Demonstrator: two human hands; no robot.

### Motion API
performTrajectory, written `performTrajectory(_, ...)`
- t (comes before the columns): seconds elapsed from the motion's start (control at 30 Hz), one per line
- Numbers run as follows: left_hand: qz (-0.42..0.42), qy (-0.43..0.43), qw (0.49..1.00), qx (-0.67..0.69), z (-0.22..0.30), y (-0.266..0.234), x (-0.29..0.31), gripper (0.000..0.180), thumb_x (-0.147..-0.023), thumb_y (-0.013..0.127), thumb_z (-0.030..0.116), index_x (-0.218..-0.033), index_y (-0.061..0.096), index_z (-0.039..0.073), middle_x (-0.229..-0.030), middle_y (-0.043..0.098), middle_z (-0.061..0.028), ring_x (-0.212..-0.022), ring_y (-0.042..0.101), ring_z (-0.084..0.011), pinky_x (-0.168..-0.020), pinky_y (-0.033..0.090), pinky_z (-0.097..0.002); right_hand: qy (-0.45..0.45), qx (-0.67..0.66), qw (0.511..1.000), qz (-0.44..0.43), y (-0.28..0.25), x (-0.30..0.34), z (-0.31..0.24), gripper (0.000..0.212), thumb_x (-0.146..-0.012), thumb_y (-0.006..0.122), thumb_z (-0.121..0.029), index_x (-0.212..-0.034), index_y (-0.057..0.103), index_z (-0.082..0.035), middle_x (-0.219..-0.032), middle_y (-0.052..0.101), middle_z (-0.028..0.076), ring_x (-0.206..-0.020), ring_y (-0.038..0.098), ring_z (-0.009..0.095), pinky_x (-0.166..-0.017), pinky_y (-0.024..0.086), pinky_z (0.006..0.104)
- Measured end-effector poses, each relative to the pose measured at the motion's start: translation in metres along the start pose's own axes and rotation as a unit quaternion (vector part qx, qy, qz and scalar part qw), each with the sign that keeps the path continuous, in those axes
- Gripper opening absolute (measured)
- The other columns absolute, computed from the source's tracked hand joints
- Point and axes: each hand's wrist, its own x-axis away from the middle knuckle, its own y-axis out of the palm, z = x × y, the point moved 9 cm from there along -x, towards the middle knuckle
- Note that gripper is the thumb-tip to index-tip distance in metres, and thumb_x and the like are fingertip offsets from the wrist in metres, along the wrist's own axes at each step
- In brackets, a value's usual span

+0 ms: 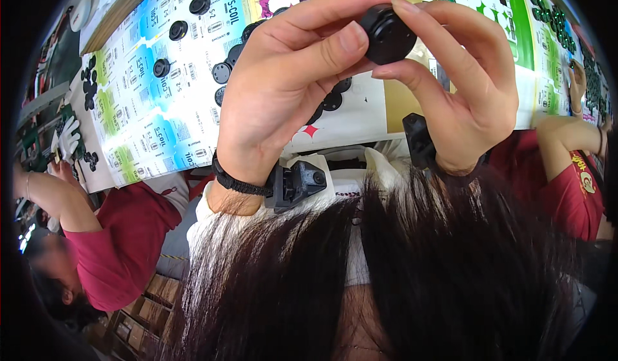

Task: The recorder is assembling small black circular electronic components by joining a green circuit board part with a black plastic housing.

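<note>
A round black plastic part (390,38) with small holes in its face is held up over the table between both hands. The thumb and fingers of my left hand (302,58) grip its left side and top. From the right, the fingertips of my right hand (460,71) pinch its edge, with the thumb close below it. Behind my left hand, several more black round parts lie in a cluster, partly covered by the hand; one of them (221,72) shows at the left of the wrist.
Printed sheets (151,103) cover the table. Three separate black round parts, one of them (178,30) in the middle, lie on the left. Small dark pieces (89,84) line the left edge. Co-workers in red shirts sit left (122,251) and right (573,187). A wooden edge (122,13) bounds the far left.
</note>
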Motion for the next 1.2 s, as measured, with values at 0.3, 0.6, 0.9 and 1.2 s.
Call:
performTrajectory(0.3,-0.116,0.077,0.988,-0.064,-0.001,-0.001,0.0,0.025,-0.085,0.048,0.003,-0.108,0.05,-0.006,-0.102,0.057,-0.0137,-0.093,0.056,-0.018,-0.081,0.046,-0.0273,0.016,0.043,0.996,-0.082,0.005,-0.003,0.001,0.049,-0.053,0.074,-0.001,-0.101,0.063,-0.004,-0.094,0.056,0.008,-0.082,0.056,0.017,-0.068,0.047,0.0255)
performTrajectory(0.6,-0.076,0.108,0.977,-0.167,0.014,0.009,0.015,0.025,-0.086,0.047,0.003,-0.109,0.049,-0.008,-0.101,0.057,-0.0146,-0.093,0.056,-0.0187,-0.08,0.046,-0.0271,0.005,0.069,0.994,-0.079,0.004,-0.001,0.0,0.048,-0.054,0.073,0.002,-0.101,0.063,-0.004,-0.094,0.055,0.009,-0.082,0.056,0.017,-0.068,0.048,0.0255)
performTrajectory(0.9,0.047,0.3,0.896,-0.324,0.033,-0.002,0.034,0.02,-0.084,0.046,-0.003,-0.102,0.052,-0.009,-0.095,0.059,-0.0134,-0.086,0.057,-0.0168,-0.076,0.046,-0.0246,-0.004,0.0,0.999,-0.038,0.02,0.002,0.007,0.036,-0.065,0.067,0.001,-0.101,0.061,-0.003,-0.092,0.057,0.011,-0.08,0.057,0.019,-0.069,0.047,0.0275)
performTrajectory(1.2,0.033,0.217,0.878,-0.426,0.033,0.005,0.006,0.018,-0.083,0.043,-0.007,-0.096,0.055,-0.007,-0.088,0.059,-0.0086,-0.079,0.056,-0.0132,-0.07,0.045,-0.0217,0.269,-0.096,0.949,-0.131,0.045,0.023,0.039,0.032,-0.072,0.064,-0.002,-0.103,0.057,0.0,-0.092,0.058,0.012,-0.078,0.059,0.02,-0.066,0.047,0.0266)
